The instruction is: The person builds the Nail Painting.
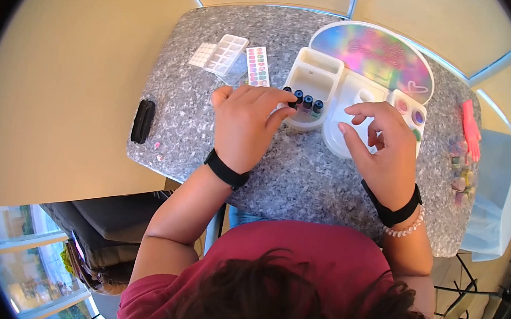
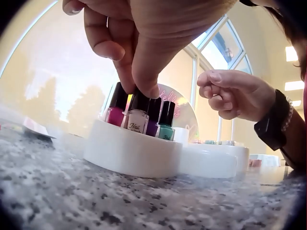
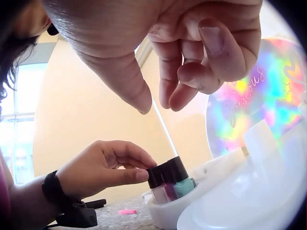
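Four-sided neighbours aside, my left hand (image 1: 244, 121) reaches over the front of a white compartment tray (image 2: 134, 155). Its thumb and index finger pinch the black cap of a pale nail polish bottle (image 2: 137, 120), which stands in the tray. A pink polish bottle (image 2: 115, 115), a purple one (image 2: 153, 125) and a teal one (image 2: 166, 123) stand in a row with it. My right hand (image 1: 388, 154) hovers over the wider white tray (image 1: 333, 141) to the right, its fingers loosely bent and holding nothing.
An iridescent rounded panel (image 1: 370, 50) stands behind the trays. Small colored pots (image 1: 418, 117) sit at the right. Further left lie a sticker sheet (image 1: 257, 66), a clear divided box (image 1: 227, 55) and a black object (image 1: 143, 121). A pink hand-shaped item (image 1: 470, 131) lies near the right edge.
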Demonstrator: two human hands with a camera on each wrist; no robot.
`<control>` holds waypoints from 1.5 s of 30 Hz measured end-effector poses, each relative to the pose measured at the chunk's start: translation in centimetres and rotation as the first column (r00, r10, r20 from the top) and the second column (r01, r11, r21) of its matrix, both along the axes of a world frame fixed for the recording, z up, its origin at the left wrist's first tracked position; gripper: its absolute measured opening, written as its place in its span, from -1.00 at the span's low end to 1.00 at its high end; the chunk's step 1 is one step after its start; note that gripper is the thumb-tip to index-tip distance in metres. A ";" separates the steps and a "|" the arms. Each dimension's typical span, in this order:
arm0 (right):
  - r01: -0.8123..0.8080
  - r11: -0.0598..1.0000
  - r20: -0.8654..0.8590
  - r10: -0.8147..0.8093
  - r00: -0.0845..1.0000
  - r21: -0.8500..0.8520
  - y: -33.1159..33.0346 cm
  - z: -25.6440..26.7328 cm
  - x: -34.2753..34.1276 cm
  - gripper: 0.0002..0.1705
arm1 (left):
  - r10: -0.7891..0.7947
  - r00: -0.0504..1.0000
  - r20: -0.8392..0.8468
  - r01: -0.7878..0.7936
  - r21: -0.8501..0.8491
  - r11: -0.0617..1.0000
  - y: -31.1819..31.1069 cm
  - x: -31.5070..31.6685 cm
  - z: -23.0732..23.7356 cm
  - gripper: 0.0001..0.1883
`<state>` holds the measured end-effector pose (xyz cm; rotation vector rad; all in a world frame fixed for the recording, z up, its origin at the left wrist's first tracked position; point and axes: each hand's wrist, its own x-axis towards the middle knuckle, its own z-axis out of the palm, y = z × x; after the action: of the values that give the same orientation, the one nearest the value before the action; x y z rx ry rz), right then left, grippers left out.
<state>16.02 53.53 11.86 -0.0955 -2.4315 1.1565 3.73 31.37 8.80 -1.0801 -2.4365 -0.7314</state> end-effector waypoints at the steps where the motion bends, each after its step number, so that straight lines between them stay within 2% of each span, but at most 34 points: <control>1: 0.008 1.000 -0.001 -0.008 1.000 0.002 0.0 0.0 0.1 -0.73 | 0.023 0.998 -0.056 -0.022 0.017 1.000 -0.2 0.1 0.1 -0.81; 5: 0.019 1.000 -0.004 -0.019 1.000 0.011 0.5 0.1 0.1 -0.72 | 0.142 0.988 -0.056 -0.141 0.030 0.990 -3.3 -1.0 0.4 -0.76; 8: -0.007 0.999 0.011 0.006 1.000 0.031 0.4 0.2 0.0 -0.73 | 0.324 0.945 -0.043 -0.325 -0.238 0.915 -6.8 -2.8 -1.0 -0.74; 9: -0.030 0.998 0.016 0.030 0.999 0.047 0.2 0.3 -0.1 -0.73 | 0.322 0.946 -0.045 -0.323 -0.240 0.915 -7.7 -3.1 -1.6 -0.74; 11: -0.066 0.996 0.032 0.064 0.997 0.064 -0.2 0.7 -0.2 -0.74 | 0.369 0.929 -0.012 -0.342 -0.406 0.847 -8.6 -3.5 -2.0 -0.76; 13: -0.095 0.992 0.049 0.092 0.995 0.084 -0.7 0.8 -0.4 -0.74 | 0.368 0.930 0.004 -0.331 -0.430 0.840 -8.3 -3.3 -1.9 -0.79; 15: -0.141 0.982 -0.017 0.145 0.989 0.127 -1.1 0.4 -0.7 -0.77 | 0.368 0.930 0.022 -0.319 -0.451 0.834 -7.7 -2.6 -1.3 -0.82; 17: -0.143 0.977 -0.024 0.148 0.989 0.155 -1.3 0.1 -0.8 -0.78 | 0.282 0.958 0.059 -0.249 -0.324 0.913 -6.9 -1.6 -0.3 -0.87; 18: -0.150 0.972 -0.027 0.158 0.987 0.178 -1.5 0.0 -0.8 -0.80 | 0.191 0.980 0.062 -0.172 -0.236 0.956 -6.2 -0.7 0.7 -0.90; 19: -0.141 0.973 -0.023 0.148 0.989 0.180 -1.7 -0.2 -0.9 -0.80 | 0.181 0.981 0.066 -0.161 -0.234 0.959 -5.5 0.2 1.9 -0.90; 21: -0.182 0.980 -0.062 0.186 0.981 0.076 -2.2 -0.7 -0.9 -0.73 | 0.022 0.959 0.282 0.028 -0.175 0.984 -4.2 1.6 3.7 -0.92; 25: -0.225 0.972 -0.070 0.230 0.971 0.064 -2.2 -1.7 -0.8 -0.73 | -0.126 0.965 0.228 0.146 -0.071 0.987 -2.2 2.5 3.2 -0.90; 26: -0.197 0.979 0.010 0.197 0.980 0.046 -2.2 -1.2 -0.6 -0.79 | -0.135 0.970 0.204 0.156 -0.092 0.983 -2.2 2.3 2.8 -0.79; 27: -0.167 0.985 0.090 0.164 0.982 0.031 -2.1 -0.9 -0.5 -0.83 | -0.139 0.969 0.204 0.159 -0.088 0.983 -2.1 2.1 2.6 -0.79; 28: -0.163 0.986 0.090 0.160 0.983 0.035 -1.9 -1.0 -0.6 -0.83 | -0.066 0.984 0.163 0.078 -0.071 0.994 -1.9 1.9 2.4 -0.71; 29: -0.099 0.987 0.069 0.091 0.993 0.127 -1.6 -1.3 -0.7 -0.86 | 0.010 0.992 0.124 -0.004 -0.051 0.999 -1.8 1.7 2.2 -0.63; 30: -0.034 0.976 0.044 0.025 0.999 0.215 -1.3 -1.5 -0.8 -0.88 | 0.008 0.992 0.126 -0.002 -0.049 0.999 -1.9 1.3 1.7 -0.63; 32: -0.018 0.970 0.092 -0.004 0.996 0.244 -1.2 -1.5 -1.0 -0.90 | 0.088 0.937 0.337 -0.069 -0.067 0.995 -2.5 0.4 0.1 -0.47; 33: -0.005 0.962 0.136 -0.033 0.990 0.273 -1.2 -1.5 -1.1 -0.92 | 0.088 0.937 0.338 -0.070 -0.066 0.995 -2.7 0.1 -0.4 -0.47; 35: -0.020 0.955 0.085 -0.005 0.996 0.296 -1.2 -2.0 -1.6 -0.92 | -0.106 0.781 0.616 0.042 0.117 0.992 -2.8 -0.1 -1.1 -0.42; 37: -0.034 0.947 0.033 0.024 0.999 0.319 -1.3 -2.2 -1.9 -0.91 | -0.127 0.759 0.639 0.059 0.126 0.990 -2.8 0.0 -1.2 -0.41; 38: -0.037 0.944 0.052 0.021 0.998 0.328 -1.4 -2.2 -2.0 -0.91 | -0.149 0.735 0.661 0.077 0.136 0.988 -2.8 0.1 -1.2 -0.39; 45: -0.038 0.929 0.108 -0.002 0.994 0.368 -1.4 -2.3 -1.8 -0.90 | -0.151 0.741 0.655 0.091 0.125 0.988 -2.7 1.0 -0.9 -0.43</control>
<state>14.19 52.13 9.59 -0.0181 -2.7048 0.6956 4.69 28.68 7.91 -1.0789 -2.8787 -1.4681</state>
